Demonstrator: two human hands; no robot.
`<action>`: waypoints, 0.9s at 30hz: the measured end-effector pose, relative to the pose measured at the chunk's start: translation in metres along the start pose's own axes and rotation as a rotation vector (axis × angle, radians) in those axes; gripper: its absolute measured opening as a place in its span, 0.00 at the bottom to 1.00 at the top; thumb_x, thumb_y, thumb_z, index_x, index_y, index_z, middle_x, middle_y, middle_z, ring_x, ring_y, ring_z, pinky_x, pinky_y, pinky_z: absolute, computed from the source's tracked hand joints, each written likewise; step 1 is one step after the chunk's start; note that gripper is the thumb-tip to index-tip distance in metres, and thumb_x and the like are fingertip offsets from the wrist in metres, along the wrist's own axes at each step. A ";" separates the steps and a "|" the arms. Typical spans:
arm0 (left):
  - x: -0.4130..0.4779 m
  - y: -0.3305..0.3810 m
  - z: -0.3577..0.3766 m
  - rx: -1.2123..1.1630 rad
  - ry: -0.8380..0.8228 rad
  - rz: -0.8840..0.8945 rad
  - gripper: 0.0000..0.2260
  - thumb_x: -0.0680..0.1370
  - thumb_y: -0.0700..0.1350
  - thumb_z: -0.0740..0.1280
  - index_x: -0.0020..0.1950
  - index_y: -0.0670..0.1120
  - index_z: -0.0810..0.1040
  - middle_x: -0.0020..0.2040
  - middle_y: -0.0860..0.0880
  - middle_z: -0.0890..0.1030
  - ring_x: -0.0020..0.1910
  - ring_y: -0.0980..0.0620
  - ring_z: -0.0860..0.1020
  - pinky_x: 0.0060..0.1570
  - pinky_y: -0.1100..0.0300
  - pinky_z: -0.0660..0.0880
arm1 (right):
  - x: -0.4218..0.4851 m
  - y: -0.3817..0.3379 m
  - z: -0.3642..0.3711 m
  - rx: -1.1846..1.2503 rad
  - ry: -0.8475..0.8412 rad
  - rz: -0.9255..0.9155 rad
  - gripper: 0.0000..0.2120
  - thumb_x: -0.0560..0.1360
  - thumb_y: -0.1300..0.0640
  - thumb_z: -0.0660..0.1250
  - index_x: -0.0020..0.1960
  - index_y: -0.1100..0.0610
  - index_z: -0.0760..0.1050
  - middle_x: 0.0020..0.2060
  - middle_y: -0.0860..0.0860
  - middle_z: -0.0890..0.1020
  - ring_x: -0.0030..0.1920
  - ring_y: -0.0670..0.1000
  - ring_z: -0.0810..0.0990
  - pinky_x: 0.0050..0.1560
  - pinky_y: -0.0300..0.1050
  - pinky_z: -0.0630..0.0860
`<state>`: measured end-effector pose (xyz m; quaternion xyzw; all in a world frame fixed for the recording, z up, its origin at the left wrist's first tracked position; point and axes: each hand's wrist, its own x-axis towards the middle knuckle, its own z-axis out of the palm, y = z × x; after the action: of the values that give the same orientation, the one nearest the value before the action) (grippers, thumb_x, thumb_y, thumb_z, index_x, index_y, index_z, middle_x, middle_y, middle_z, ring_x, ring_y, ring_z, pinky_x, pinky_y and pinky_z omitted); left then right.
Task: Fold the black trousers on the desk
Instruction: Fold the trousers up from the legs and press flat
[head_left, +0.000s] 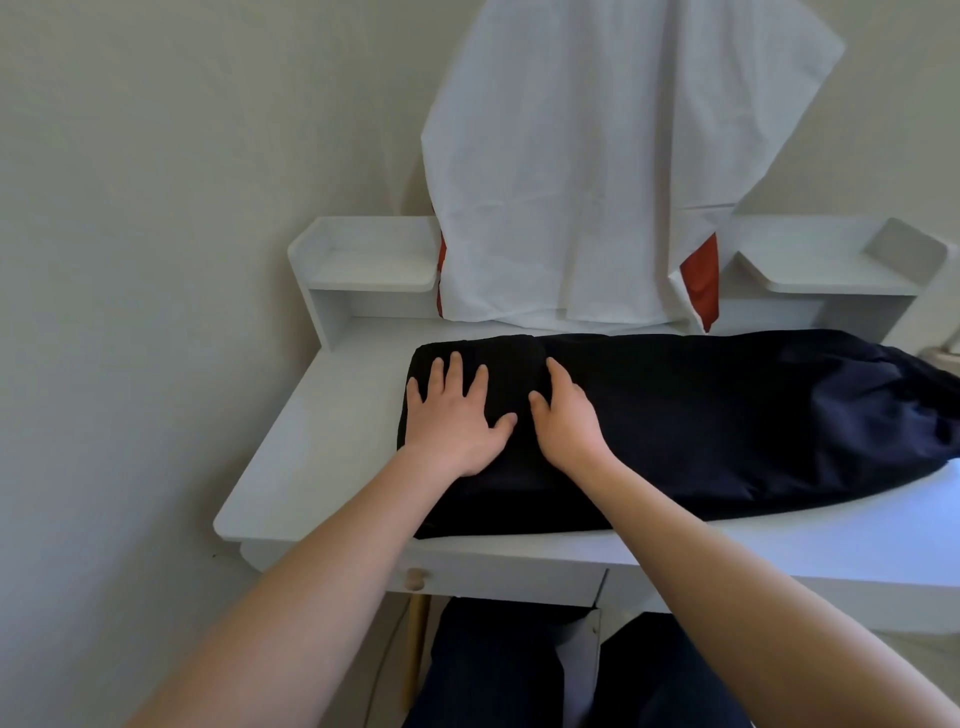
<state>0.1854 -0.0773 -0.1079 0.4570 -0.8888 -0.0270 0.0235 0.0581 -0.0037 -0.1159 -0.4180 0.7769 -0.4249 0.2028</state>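
The black trousers (701, 415) lie lengthwise across the white desk (311, 457), from its left part to past the right edge of the view. My left hand (454, 415) rests flat on the left end of the cloth with its fingers spread. Right beside it, my right hand (566, 415) lies on the trousers near a fold line; its thumb shows, and its fingers are partly hidden in the dark cloth.
A white cloth (597, 156) over something red hangs at the back of the desk between two raised white shelves (374, 260) (821, 265). A drawer with a wooden knob (415, 578) is under the front edge. The wall is on the left.
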 end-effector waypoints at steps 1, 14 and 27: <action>0.000 0.000 0.001 0.004 -0.013 -0.001 0.36 0.76 0.68 0.49 0.79 0.52 0.47 0.80 0.44 0.43 0.78 0.43 0.41 0.74 0.40 0.42 | -0.001 -0.001 0.000 -0.073 0.003 -0.035 0.27 0.82 0.56 0.58 0.78 0.54 0.53 0.69 0.59 0.68 0.57 0.54 0.76 0.53 0.42 0.73; -0.001 0.007 0.020 0.043 -0.046 0.016 0.32 0.77 0.64 0.44 0.79 0.55 0.44 0.79 0.43 0.40 0.77 0.42 0.37 0.73 0.39 0.36 | 0.023 0.004 0.014 -0.634 -0.220 -0.217 0.29 0.82 0.44 0.42 0.80 0.55 0.45 0.79 0.50 0.43 0.78 0.52 0.39 0.77 0.53 0.43; 0.007 -0.007 0.016 0.049 -0.148 0.078 0.30 0.78 0.65 0.43 0.79 0.57 0.45 0.80 0.45 0.43 0.78 0.45 0.42 0.74 0.42 0.40 | 0.006 0.014 0.005 -0.654 -0.301 -0.170 0.30 0.83 0.43 0.43 0.79 0.57 0.44 0.79 0.52 0.42 0.78 0.52 0.40 0.77 0.52 0.45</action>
<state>0.1861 -0.0861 -0.1239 0.4190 -0.9057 -0.0382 -0.0525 0.0510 -0.0073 -0.1301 -0.5816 0.7956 -0.1031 0.1345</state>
